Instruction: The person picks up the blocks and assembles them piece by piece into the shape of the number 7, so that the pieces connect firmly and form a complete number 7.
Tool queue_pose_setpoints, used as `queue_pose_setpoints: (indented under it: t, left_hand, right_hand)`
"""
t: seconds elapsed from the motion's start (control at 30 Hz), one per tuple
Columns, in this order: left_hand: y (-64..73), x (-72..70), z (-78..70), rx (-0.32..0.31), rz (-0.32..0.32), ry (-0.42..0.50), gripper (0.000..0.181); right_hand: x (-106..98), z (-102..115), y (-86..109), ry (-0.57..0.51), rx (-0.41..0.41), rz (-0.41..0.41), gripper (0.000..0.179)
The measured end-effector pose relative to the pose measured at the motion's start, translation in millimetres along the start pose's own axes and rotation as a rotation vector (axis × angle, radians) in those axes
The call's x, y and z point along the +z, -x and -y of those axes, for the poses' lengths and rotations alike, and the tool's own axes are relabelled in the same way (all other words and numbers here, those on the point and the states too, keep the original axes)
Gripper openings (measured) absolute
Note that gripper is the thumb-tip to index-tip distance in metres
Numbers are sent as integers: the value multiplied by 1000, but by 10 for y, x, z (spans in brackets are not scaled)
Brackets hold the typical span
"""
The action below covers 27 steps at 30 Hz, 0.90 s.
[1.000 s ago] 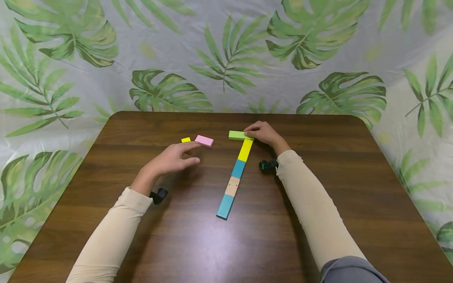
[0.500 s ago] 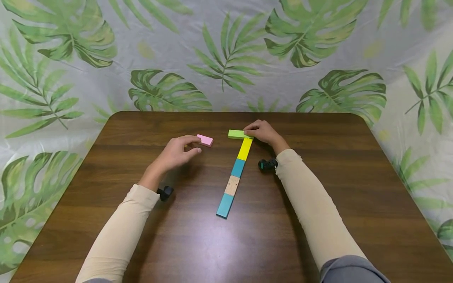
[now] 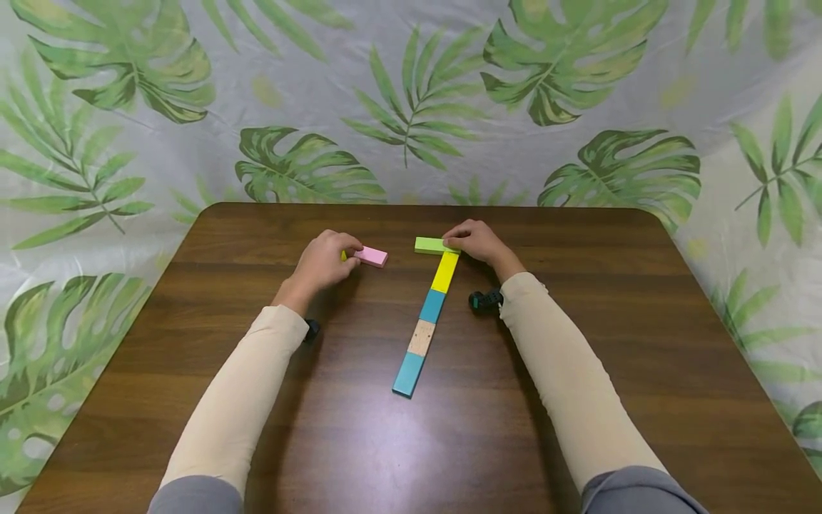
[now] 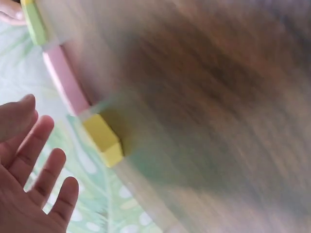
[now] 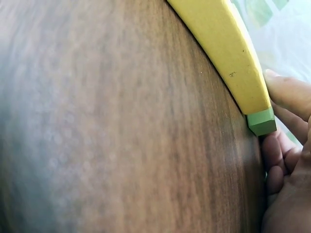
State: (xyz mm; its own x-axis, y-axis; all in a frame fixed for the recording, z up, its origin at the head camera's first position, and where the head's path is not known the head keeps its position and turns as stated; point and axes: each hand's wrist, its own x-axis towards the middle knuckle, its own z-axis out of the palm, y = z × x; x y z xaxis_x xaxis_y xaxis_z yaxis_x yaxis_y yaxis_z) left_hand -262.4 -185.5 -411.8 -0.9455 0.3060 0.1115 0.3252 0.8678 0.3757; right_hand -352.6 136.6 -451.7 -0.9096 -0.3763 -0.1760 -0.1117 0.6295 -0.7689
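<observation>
A pink block [image 3: 372, 257] lies on the table with a small yellow block [image 4: 101, 135] by its left end. My left hand [image 3: 325, 261] hovers at that end, largely covering the yellow block in the head view. In the left wrist view the left fingers [image 4: 52, 167] are spread and loosely bent, with a gap to the pink block. My right hand [image 3: 478, 241] pinches the right end of a light green block [image 3: 429, 245]. This green block lies crosswise at the far end of a longer yellow block [image 3: 444, 273].
From the long yellow block a slanting row runs nearer: a blue block [image 3: 432, 306], a bare wooden block [image 3: 422, 338] and a teal block [image 3: 408, 375]. All lie flat on the brown table [image 3: 578, 357]. A leaf-patterned cloth [image 3: 411, 93] hangs behind the table's far edge.
My left hand has moved forward and right to the pink block's left end, passing over the small yellow block. The right hand stays at the green block.
</observation>
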Motion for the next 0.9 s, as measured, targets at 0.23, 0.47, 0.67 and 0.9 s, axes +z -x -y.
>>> queue_pose_setpoints:
  t: [0.23,0.47,0.67,0.9]
  left_hand:
    - [-169,100,81,2,57,-13,35]
    - [-253,132,96,-13,150,12,38]
    - [-308,135,149,34,142,101,21]
    - [-305,153,196,-36,139,144,23]
  right_hand:
    - [-27,-34,6,28,13,-10,34]
    - [-30,-40,2,32,14,-6,34]
    - [-21,-20,-16,34,3,-7,34]
    - [1,-11,-21,29,-2,11,34]
